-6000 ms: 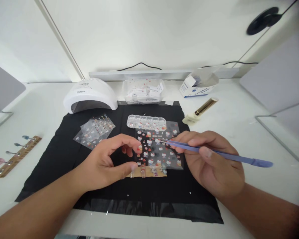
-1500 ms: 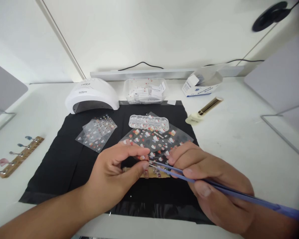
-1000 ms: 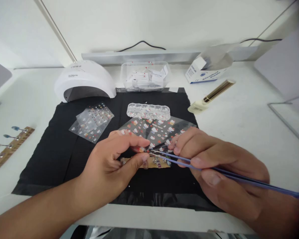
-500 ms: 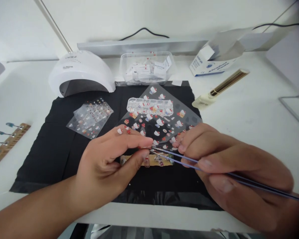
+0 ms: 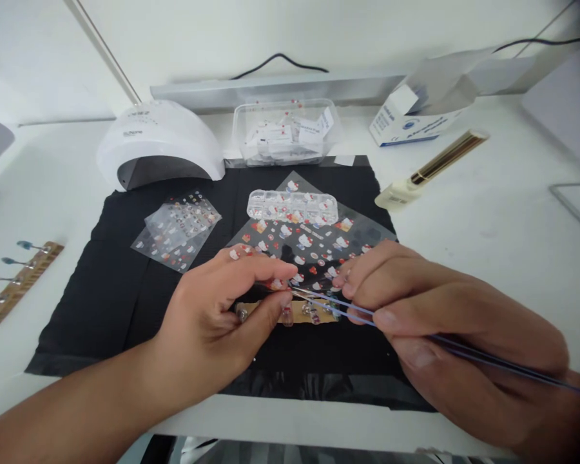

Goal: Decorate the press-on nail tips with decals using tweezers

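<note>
A clear sticker sheet (image 5: 341, 243) with red and white cat-like figures slants up over the black mat. My left hand (image 5: 222, 309) holds its near edge, with some fingers under the sheet and the index finger and thumb slightly parted. In my right hand (image 5: 444, 335) are thin blue-purple tweezers (image 5: 362, 314), pinched between thumb and fingers. Their tips are at the sheet edge by my left fingertips; whether they grip a sticker I cannot tell. Right behind the tweezers, a wooden stand (image 5: 297, 314) carries several decorated nail tips, partly hidden by my left thumb.
On the black mat (image 5: 96, 277) lie smaller sticker sheets (image 5: 176, 229) and a clear compartment case (image 5: 292, 206), seen through the sheet. Behind stand a white nail lamp (image 5: 162, 142), a plastic tub (image 5: 285, 135) and an opened carton (image 5: 410, 122). A gold-capped bottle (image 5: 430, 171) is at right, another nail-tip rack (image 5: 22, 283) at left.
The sticker sheet has tilted and shifted slightly. My left index finger and thumb have parted a little, and the tweezer tips have moved slightly left.
</note>
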The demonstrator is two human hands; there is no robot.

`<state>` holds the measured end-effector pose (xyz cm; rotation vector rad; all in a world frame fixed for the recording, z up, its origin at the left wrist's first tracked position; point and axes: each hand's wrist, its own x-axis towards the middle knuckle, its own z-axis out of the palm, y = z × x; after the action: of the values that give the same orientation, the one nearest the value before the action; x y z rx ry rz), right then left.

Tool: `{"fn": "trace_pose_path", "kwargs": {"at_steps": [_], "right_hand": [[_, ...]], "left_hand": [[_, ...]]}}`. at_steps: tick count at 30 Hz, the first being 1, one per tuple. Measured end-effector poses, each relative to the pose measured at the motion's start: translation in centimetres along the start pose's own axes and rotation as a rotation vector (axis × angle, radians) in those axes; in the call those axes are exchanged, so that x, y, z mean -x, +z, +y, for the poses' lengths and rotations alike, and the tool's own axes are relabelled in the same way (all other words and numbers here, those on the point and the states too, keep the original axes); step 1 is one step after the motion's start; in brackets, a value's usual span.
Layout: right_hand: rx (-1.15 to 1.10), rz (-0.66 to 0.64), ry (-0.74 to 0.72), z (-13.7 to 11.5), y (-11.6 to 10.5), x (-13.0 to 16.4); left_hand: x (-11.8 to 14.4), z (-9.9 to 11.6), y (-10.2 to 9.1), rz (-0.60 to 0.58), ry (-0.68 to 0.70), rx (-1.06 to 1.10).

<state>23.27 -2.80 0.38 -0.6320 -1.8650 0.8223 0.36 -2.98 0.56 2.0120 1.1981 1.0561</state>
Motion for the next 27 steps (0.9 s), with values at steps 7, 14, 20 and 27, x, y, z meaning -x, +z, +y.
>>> {"fn": "trace_pose_path", "kwargs": {"at_steps": [7,14,20,27], "right_hand": [[0.025,-0.042,0.012,-0.23,-0.40,0.10],[0.027,-0.035,-0.039,0.20,-0.35,-0.04],[0.023,-0.031,-0.076,0.20,-0.28,-0.32],[-0.011,0.021,-0.060,0.46,0.14,-0.10]], "left_hand": [[-0.17,0.26,-0.10,0.001,0.058,-0.010],[-0.04,0.73,-0.25,0.033,0.178,-0.127],[-0.16,0.71,-0.34,0.014,0.207,-0.157],[-0.18,0.71,-0.54,0.000,0.211,-0.182]]}}
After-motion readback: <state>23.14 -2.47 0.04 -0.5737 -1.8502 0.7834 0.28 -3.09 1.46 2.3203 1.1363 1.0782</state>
